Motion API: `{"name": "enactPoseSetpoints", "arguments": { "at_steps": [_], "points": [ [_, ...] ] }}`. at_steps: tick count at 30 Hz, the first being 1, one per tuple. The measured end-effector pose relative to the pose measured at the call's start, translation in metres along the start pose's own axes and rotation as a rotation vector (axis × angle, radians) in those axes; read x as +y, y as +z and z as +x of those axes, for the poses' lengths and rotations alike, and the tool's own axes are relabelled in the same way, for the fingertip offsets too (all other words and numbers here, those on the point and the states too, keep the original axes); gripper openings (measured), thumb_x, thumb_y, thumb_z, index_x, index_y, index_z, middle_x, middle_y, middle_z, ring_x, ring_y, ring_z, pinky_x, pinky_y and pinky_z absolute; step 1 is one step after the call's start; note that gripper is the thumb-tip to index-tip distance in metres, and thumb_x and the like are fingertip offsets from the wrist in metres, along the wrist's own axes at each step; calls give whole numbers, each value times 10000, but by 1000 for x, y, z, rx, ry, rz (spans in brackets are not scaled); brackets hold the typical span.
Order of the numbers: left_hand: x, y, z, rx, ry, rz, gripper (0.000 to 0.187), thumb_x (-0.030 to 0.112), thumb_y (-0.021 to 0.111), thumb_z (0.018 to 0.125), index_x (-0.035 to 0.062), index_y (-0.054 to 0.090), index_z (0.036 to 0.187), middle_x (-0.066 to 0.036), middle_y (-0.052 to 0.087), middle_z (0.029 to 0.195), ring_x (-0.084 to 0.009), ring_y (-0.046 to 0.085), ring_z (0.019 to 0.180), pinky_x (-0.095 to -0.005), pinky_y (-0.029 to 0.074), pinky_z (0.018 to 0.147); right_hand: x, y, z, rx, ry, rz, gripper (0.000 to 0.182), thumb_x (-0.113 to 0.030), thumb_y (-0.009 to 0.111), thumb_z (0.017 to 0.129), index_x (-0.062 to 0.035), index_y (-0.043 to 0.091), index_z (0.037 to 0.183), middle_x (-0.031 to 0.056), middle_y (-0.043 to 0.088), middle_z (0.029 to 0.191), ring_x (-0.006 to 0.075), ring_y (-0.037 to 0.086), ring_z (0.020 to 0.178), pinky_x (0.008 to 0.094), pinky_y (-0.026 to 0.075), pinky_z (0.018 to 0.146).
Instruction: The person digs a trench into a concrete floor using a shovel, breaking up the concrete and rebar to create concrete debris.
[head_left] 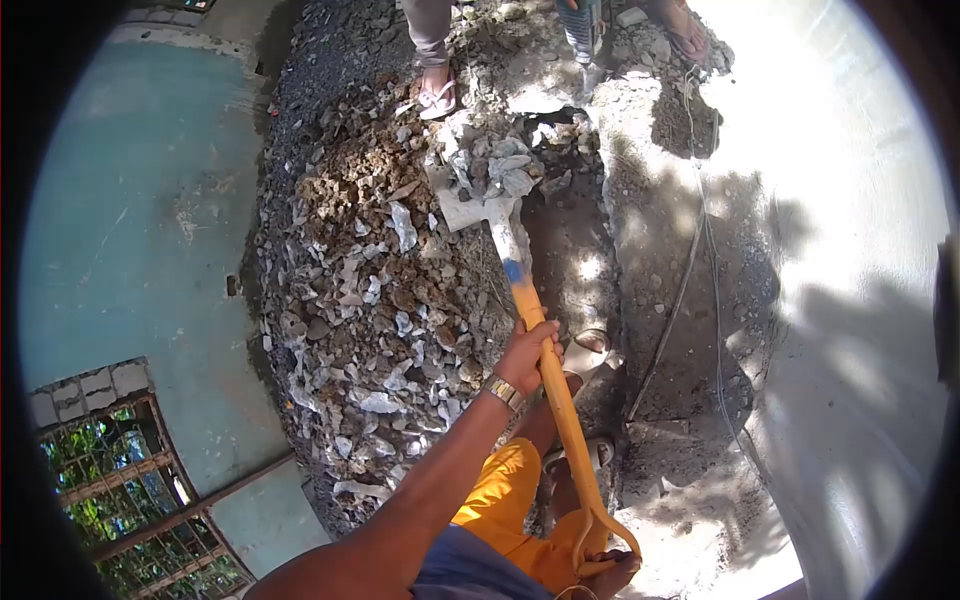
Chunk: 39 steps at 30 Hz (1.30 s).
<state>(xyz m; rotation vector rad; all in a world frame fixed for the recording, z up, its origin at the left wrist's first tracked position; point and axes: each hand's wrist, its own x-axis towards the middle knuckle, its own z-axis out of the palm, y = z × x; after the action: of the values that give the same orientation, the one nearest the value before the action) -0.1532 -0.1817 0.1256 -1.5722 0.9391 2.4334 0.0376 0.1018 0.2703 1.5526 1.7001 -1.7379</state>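
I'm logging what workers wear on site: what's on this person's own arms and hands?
Both hands are bare, no gloves. The left hand has a gold-toned metal watch at the wrist, and that arm shows no sleeve along its visible length. The right hand is mostly cut off at the frame's bottom; nothing worn shows on it.

- Shovel (pixel 545 370): yellow shaft with D-grip at the near end, held slanted; pale, dusty blade (pixel 470 205) loaded with broken concrete, over the rubble pile beside a trench.
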Motion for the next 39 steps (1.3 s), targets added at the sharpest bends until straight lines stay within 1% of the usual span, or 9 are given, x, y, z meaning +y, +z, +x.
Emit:
{"name": "enactPoseSetpoints", "arguments": {
  "at_steps": [5,7,9,14,17,20,26,32,39],
  "points": [
    [107,-8,-17,-135,132,-188,258,109,622,845,142,484,1061,-14,502,726,-150,507,571,-336,473,526,-57,44,-31,-278,-221,-164,275,-243,562,893,8,659,945,-5,525,586,93,486,501,244,415,468],
    [166,-15,-17,-218,202,-312,216,134,590,865,127,487,1055,-2,496,709,-133,498,586,-306,470,532,-34,73,-36,-367,-359,205,390,-368,647,858,-42,440,914,88,520,816,214,554,698,387,516,683],
    [222,-31,-6,-411,197,-538,195,179,577,873,112,493,1036,-1,498,716,-124,494,603,-277,469,529,-40,107,-45,-266,-780,-262,381,-256,750,768,-70,460,932,88,547,849,229,561,783,457,465,814],
    [293,-65,-16,-448,267,-453,226,262,582,883,97,566,1036,5,524,721,-108,481,552,-254,475,500,-103,157,-92,-823,-1614,-509,382,-82,719,697,-114,460,977,73,567,872,253,556,808,462,410,886],
    [275,-63,-39,-503,248,-470,237,216,572,896,136,552,1118,11,516,739,-108,496,599,-260,475,526,-78,128,-85,-864,-1477,-394,498,-155,795,685,-124,422,1014,68,555,897,268,571,798,459,442,822],
    [214,-34,-82,-396,269,-377,302,172,561,902,162,522,1201,23,490,737,-98,491,608,-262,467,544,-76,72,-80,-810,-904,-499,381,-215,791,685,-87,486,876,88,559,707,242,569,665,360,473,658],
    [12,13,-126,-201,-76,-139,328,107,601,872,143,489,1179,-5,489,733,-133,518,624,-334,486,592,-20,-77,-72,62,-227,-287,313,-288,695,807,-56,488,839,85,553,666,213,563,617,330,475,595],
    [-135,7,-103,-79,-452,19,207,91,627,851,98,462,976,-25,497,724,-163,529,580,-359,491,555,17,-111,-85,299,108,57,308,-284,673,821,-49,477,857,77,552,699,202,569,636,325,483,586],
    [-174,-22,-36,-1,-351,350,205,73,599,853,83,435,975,-35,501,715,-159,537,581,-333,513,539,52,-106,-84,293,235,224,304,-280,647,837,-41,464,879,68,550,737,190,576,659,320,492,576]
  ]
}}
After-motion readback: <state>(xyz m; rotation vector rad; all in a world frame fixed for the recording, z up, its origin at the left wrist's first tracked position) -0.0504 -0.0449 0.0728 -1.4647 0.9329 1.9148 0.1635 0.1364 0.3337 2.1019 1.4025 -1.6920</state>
